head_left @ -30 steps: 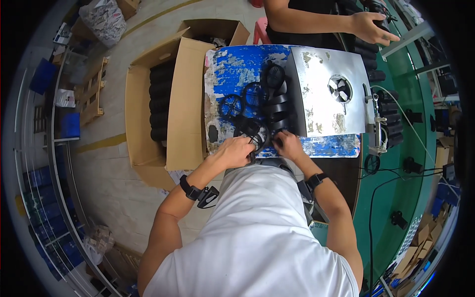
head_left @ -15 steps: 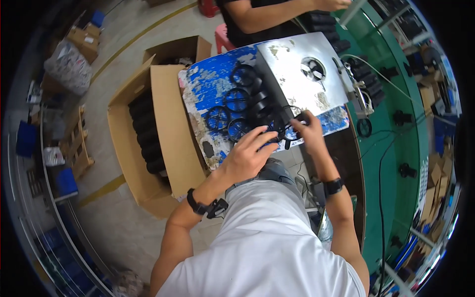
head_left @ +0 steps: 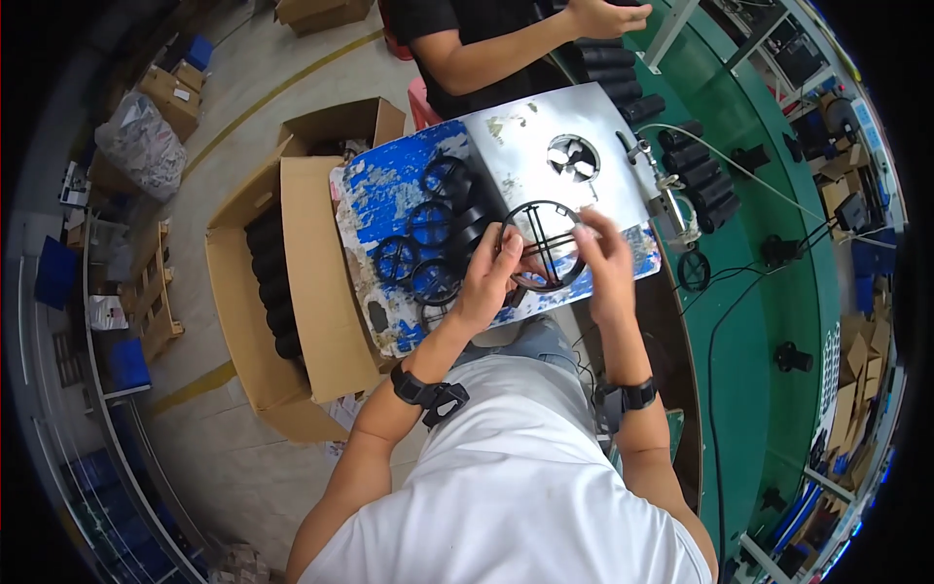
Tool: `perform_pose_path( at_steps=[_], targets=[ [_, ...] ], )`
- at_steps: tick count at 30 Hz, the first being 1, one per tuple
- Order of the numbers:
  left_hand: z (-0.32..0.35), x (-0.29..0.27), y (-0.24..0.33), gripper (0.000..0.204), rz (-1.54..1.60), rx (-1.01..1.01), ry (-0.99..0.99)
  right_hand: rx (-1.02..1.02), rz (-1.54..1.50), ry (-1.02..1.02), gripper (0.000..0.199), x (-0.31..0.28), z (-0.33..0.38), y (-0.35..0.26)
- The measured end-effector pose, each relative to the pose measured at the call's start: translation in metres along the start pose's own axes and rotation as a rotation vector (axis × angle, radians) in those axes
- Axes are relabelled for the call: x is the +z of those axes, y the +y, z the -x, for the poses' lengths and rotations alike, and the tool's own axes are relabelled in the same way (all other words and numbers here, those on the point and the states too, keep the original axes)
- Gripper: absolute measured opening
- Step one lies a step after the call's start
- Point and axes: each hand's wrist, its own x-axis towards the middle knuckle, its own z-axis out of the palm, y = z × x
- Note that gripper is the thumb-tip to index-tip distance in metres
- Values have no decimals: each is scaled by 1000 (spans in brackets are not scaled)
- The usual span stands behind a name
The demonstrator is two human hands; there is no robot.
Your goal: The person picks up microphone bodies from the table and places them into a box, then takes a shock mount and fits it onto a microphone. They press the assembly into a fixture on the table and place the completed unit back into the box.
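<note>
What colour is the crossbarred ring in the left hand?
The crossbarred ring is black, rim and bars alike; best seen in the head view.

At centre, a black spoked ring (head_left: 545, 243) fills the gap between the left hand (head_left: 485, 281) and the right hand (head_left: 610, 265). Left of it, at least 4 flat black rings (head_left: 430, 224) crowd the blue board (head_left: 386, 182), whose upper-left part lies bare. The metal box (head_left: 520, 141) blocks upper centre, a metal clamp (head_left: 671, 206) its right side; a carton (head_left: 329, 273) walls off the left, open floor (head_left: 229, 165) beyond.
</note>
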Motion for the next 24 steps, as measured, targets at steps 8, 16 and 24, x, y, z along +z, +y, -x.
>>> perform_pose_path(
  at_steps=[8,16,24],
  targets=[
    [-72,32,-33,18,-386,182,95,-31,-214,-445,32,-51,-56,-10],
    [-121,60,-26,46,-669,14,-26,19,-143,-521,38,-94,-114,8],
    [-140,23,-35,42,-400,-141,-185,74,5,-676,32,-90,-134,7]
  ],
)
